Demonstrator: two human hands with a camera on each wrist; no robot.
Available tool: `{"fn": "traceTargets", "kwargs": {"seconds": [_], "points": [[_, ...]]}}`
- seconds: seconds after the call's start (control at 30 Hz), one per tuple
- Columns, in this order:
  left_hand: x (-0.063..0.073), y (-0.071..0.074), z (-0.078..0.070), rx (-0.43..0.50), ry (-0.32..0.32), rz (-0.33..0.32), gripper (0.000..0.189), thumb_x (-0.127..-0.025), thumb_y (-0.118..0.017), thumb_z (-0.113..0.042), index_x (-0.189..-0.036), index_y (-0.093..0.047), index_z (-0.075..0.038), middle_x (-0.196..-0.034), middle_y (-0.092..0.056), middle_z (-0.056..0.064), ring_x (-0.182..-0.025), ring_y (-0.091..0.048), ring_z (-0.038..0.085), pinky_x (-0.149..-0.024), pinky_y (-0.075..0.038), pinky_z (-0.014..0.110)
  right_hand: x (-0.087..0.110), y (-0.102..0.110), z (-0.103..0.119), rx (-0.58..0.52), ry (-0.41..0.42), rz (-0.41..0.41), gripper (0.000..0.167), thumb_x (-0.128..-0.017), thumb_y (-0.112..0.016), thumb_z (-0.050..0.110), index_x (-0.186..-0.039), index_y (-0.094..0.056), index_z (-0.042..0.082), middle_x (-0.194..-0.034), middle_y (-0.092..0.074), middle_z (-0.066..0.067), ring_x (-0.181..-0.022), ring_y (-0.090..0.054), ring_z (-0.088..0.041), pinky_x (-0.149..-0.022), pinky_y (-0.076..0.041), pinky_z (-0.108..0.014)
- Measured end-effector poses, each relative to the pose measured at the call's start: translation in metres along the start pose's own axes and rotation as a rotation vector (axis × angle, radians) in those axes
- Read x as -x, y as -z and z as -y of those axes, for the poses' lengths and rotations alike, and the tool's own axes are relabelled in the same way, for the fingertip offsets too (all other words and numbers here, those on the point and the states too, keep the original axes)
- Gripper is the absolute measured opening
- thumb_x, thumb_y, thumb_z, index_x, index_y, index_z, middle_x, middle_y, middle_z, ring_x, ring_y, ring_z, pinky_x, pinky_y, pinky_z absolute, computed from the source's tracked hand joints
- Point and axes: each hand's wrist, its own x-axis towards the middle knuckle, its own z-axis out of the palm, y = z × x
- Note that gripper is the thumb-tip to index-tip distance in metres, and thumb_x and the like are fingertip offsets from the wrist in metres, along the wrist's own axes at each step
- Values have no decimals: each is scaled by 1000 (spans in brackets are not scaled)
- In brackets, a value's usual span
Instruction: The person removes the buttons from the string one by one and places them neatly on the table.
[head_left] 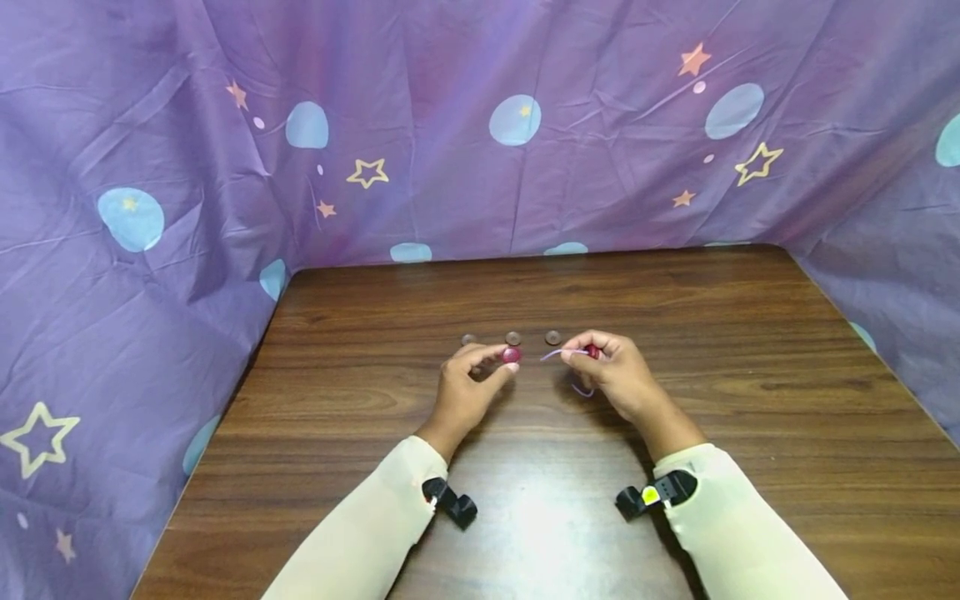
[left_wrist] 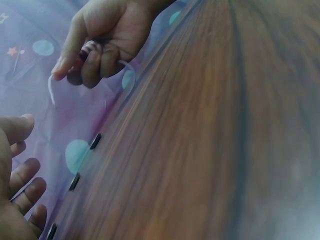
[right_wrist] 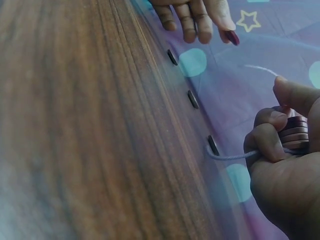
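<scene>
Between thumb and fingertips, my left hand (head_left: 461, 387) pinches a round magenta button (head_left: 512, 355) above the table, its flat face showing in the head view. To its right, my right hand (head_left: 622, 375) grips a thin lilac cord (head_left: 553, 353), whose free end points toward the button, a short gap away. Several dark red buttons (right_wrist: 294, 134) sit stacked inside the curled right fingers. The cord's other end loops out below that hand. In the left wrist view the left fingers are partly visible, and the pinched button is hidden.
Three brown buttons lie in a row on the wooden table (head_left: 337, 433) just beyond the hands: a left one (head_left: 468, 339), a middle one (head_left: 513, 338) and a right one (head_left: 552, 337). A purple star-patterned cloth (head_left: 450, 75) hangs behind and at both sides.
</scene>
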Motion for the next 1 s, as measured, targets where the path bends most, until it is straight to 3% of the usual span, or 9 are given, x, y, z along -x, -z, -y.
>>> {"fn": "traceTargets", "kwargs": {"seconds": [0.23,0.43,0.67,0.83,1.0], "points": [[1,14,4,-46,38,-1,26,-90,-90,-11,-114,-84,-5,-106,-79,15,-93,-72,30,-80,-56,27,0,1,2,-11,-30,-13,27,-100,-70,-3,-87,-75,21,-65,-53,11,-55,-47,-5,-50,-39,-22],[0,22,6,-93,43,-4,27,-90,-90,-12,-114,-84,-4,-107,-78,17,-97,-74,31,-82,-62,32,0,0,1,-25,-46,-17,27,-100,-70,-2,-87,-74,21,-66,-53,11,-55,-47,-5,-50,-38,-21],[-4,27,12,-208,82,-13,28,-87,-93,-18,-112,-86,-8,-114,-78,15,-112,-69,33,-98,-54,45,0,1,1,-13,-41,-29,27,-100,-71,-2,-86,-74,22,-66,-54,11,-55,-49,-5,-51,-40,-20],[-5,29,14,-217,123,-23,27,-86,-93,-15,-111,-85,-5,-112,-77,18,-108,-73,36,-98,-60,51,0,0,1,-21,-52,-30,29,-99,-70,-3,-85,-74,23,-65,-54,11,-55,-49,-6,-51,-40,-20],[-7,32,16,-268,148,-49,27,-85,-94,-15,-110,-86,-5,-111,-78,18,-106,-74,38,-100,-59,52,0,0,1,-19,-65,-32,26,-100,-70,-3,-86,-74,20,-65,-54,10,-56,-48,-6,-52,-40,-21]]}}
